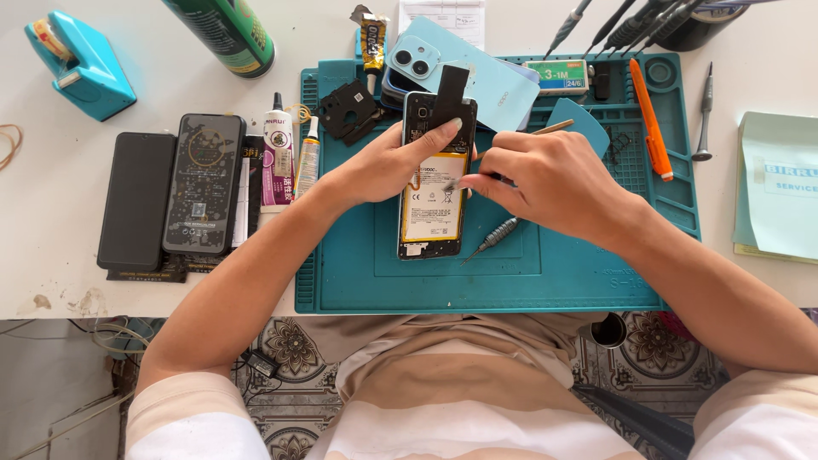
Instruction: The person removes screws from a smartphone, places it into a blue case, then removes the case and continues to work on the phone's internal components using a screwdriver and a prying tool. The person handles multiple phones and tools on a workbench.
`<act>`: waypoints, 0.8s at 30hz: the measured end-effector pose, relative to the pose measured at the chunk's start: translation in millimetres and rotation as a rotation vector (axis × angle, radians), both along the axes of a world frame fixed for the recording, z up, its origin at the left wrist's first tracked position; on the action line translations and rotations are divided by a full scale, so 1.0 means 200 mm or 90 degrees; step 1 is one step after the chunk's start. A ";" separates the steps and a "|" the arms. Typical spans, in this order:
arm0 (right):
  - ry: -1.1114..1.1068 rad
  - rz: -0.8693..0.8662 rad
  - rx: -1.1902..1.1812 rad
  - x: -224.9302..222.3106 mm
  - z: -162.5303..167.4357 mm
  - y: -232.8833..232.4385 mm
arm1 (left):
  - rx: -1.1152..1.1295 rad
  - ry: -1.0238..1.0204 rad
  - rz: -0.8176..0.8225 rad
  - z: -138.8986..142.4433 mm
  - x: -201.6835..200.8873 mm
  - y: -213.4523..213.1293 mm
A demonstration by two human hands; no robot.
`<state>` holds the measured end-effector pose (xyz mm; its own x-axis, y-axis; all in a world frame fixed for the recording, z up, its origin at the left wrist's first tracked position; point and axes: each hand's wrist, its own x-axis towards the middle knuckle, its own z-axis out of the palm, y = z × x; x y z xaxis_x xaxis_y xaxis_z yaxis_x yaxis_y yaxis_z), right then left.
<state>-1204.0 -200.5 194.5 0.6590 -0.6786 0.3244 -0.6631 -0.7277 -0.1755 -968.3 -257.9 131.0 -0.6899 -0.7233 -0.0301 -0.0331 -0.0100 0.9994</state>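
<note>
Opened phone (433, 183) lies mid-mat (511, 281), battery up. Left hand (388, 162) clamps its left edge, fingers curled round. Right hand (545, 175) pinches thin tool (545, 129) at battery's right side — best keep tip shallow, pry slowly, phone pressed flat.

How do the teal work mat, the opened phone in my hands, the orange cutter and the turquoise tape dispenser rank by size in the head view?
1. teal work mat
2. opened phone
3. turquoise tape dispenser and orange cutter: too different in shape to rank, the dispenser bulkier, the cutter longer and thinner.
</note>
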 end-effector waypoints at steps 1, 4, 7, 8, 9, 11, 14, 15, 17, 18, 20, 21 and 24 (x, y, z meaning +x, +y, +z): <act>0.010 -0.004 0.000 0.00 0.00 0.00 | 0.003 -0.002 -0.007 0.00 0.00 0.00; 0.018 -0.031 0.042 -0.02 0.02 -0.01 | -0.002 -0.009 0.003 0.00 -0.01 0.00; -0.005 -0.015 0.011 -0.02 0.02 -0.01 | 0.004 0.020 0.001 0.00 -0.01 0.00; -0.004 -0.014 0.008 -0.01 0.01 0.00 | 0.002 0.011 0.003 0.00 -0.01 0.00; -0.004 -0.013 0.005 -0.01 0.01 0.00 | 0.001 0.002 0.004 -0.01 -0.01 -0.01; -0.005 -0.017 0.010 -0.01 0.01 0.00 | 0.000 -0.013 0.009 -0.02 -0.01 -0.01; 0.001 -0.036 0.027 -0.02 0.01 -0.01 | -0.002 -0.017 0.014 -0.04 -0.02 -0.03; 0.008 -0.046 0.028 -0.02 0.01 -0.02 | -0.004 -0.010 0.009 -0.05 -0.02 -0.03; 0.009 -0.049 0.020 -0.02 0.00 -0.02 | -0.002 0.005 0.003 -0.06 -0.01 -0.04; 0.003 -0.043 0.011 -0.01 -0.02 -0.01 | 0.001 0.013 0.002 -0.06 -0.01 -0.04; 0.006 -0.049 0.010 0.01 -0.04 -0.01 | 0.011 0.018 -0.001 -0.07 0.00 -0.04; 0.015 -0.060 0.019 0.01 -0.05 -0.01 | 0.017 0.014 -0.001 -0.07 0.00 -0.04; 0.011 -0.082 0.041 0.01 -0.04 -0.02 | 0.022 0.029 -0.004 -0.07 0.00 -0.03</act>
